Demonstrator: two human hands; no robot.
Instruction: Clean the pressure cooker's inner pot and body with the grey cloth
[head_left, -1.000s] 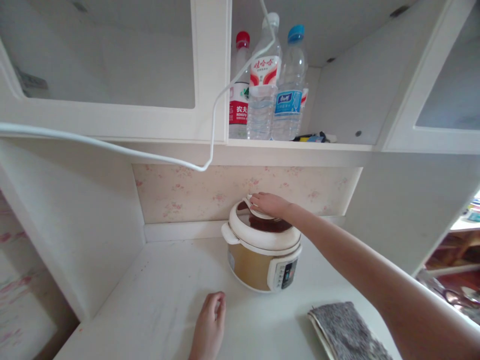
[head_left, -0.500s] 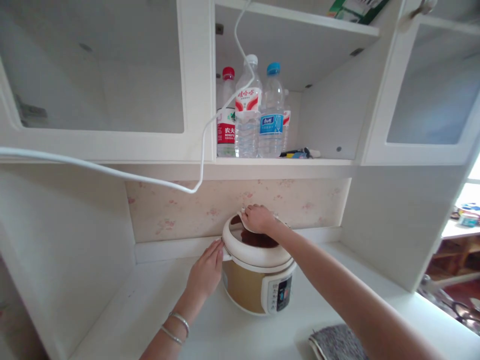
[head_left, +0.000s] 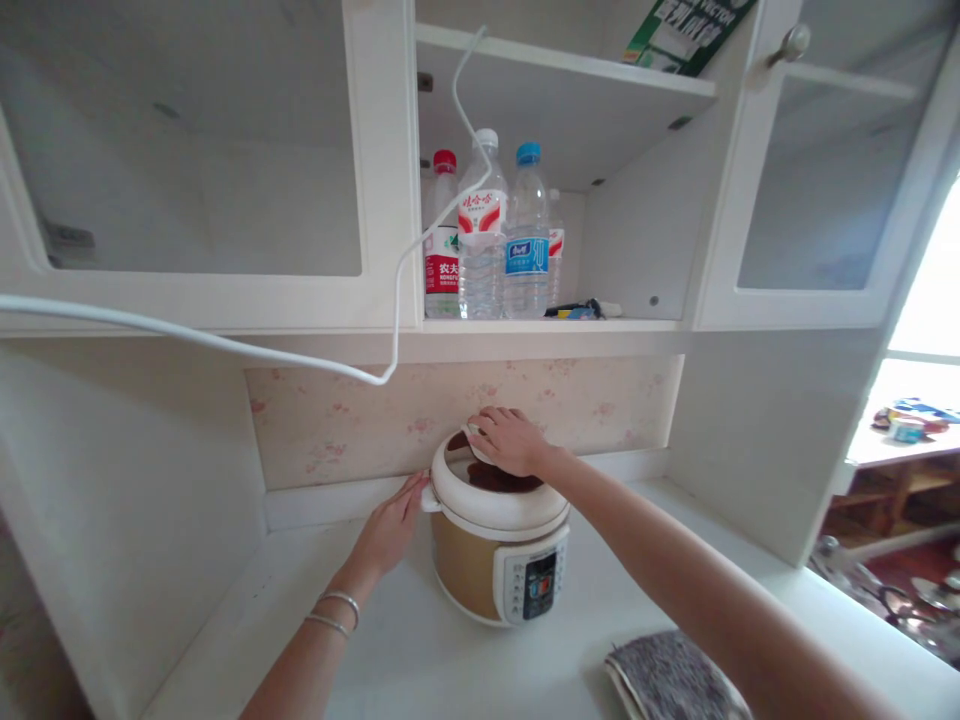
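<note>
A pressure cooker (head_left: 465, 560) with a gold body, cream lid and front control panel stands on the white counter. My right hand (head_left: 506, 440) lies over the handle on top of the dark-centred lid (head_left: 491, 505), fingers bent across it; the palm hides most of that handle. My left hand (head_left: 394, 520) is at the cooker's left side. Its fingers are stretched out together, their tips by the small white side lug (head_left: 430, 499) at the lid's rim. Whether those fingertips press on the lug is hard to see.
A grey cloth (head_left: 675, 675) lies at the counter's front right. Above, an open cabinet shelf (head_left: 637, 325) holds several plastic bottles (head_left: 481, 255) and small items. A white cable (head_left: 300, 358) hangs across the left. Side panels and a flowered back wall (head_left: 360, 425) enclose the counter.
The view has shifted slightly, raising more of the upper shelf into sight. My left fingers have slid a little off the side lug, showing more of it. The right hand's fingers look somewhat straighter.
</note>
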